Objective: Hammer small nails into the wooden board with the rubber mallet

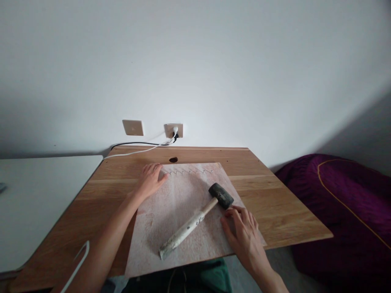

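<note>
While the mallet lies slantwise on the board, its dark head toward the far right and its worn, pale handle toward the near left, both hands rest at the board's sides. The left grip is at the far left corner, fingers together and thumb apart, partly open; whether it has hold of the edge I cannot tell. The right grip lies by the right edge, just beside the mallet's head, fingers half bent and thumb spread; whether it pinches the board or touches the head is unclear. Near the board's far edge runs a row of pale bits, too small to make out.

The board sits on a wooden tabletop, its near edge over the person's lap. Beyond, cables run to a socket on the wall. A white surface stands left, a purple beanbag right.
</note>
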`<state>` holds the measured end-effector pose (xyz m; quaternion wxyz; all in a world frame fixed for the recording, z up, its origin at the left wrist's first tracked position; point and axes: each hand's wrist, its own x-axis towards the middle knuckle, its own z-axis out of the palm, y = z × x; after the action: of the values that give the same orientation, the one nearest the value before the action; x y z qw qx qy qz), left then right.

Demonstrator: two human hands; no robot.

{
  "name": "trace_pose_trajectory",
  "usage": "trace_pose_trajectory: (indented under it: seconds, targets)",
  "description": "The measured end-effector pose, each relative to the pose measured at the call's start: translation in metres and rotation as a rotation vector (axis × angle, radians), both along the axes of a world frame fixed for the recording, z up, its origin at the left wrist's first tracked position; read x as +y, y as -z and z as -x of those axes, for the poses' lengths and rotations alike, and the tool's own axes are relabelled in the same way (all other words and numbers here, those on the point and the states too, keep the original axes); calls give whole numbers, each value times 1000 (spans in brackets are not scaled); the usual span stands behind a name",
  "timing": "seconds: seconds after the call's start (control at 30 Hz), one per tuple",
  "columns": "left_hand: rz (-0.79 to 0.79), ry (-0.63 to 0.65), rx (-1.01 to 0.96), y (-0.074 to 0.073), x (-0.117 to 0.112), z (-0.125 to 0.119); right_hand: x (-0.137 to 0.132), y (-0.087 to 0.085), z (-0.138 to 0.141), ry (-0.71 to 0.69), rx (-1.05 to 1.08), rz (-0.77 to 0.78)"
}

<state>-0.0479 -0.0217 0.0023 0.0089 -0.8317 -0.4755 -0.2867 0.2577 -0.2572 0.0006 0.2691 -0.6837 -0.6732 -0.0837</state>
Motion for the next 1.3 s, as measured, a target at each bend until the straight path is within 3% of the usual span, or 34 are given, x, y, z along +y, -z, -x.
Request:
trace_pose_trajectory:
  seconds: [0.17,0.33,0.47,0.57,0.63,0.77,0.87,1.13,1.3]
  targets:
    - [35,-59,159,-16,-15,9,-20,-5,-1,-46,33,73]
    - [77,-74,165,-22,-24,8,-19,-30,-20,-134,126,202]
    - [34,1,114,-19,-31,-3,18,-66,-28,-71,106,125]
    - [19,101,49,-18,-34,-12,68,-89,-16,-66,182,104]
    - [18,146,30,-17,-34,-15,104,-95,-3,-63,187,149]
    - [15,174,-4,-18,-34,-15,165,-84,12,-60,186,191]
    - [30,171,-51,-20,-35,-15,187,-67,4,-69,246,199]
    - [349,42,-604,-16,-12,-9,201,-25,-26,-40,505,173]
    - [604,55,-791,-25,-1,8,202,-19,-29,-50,560,158]
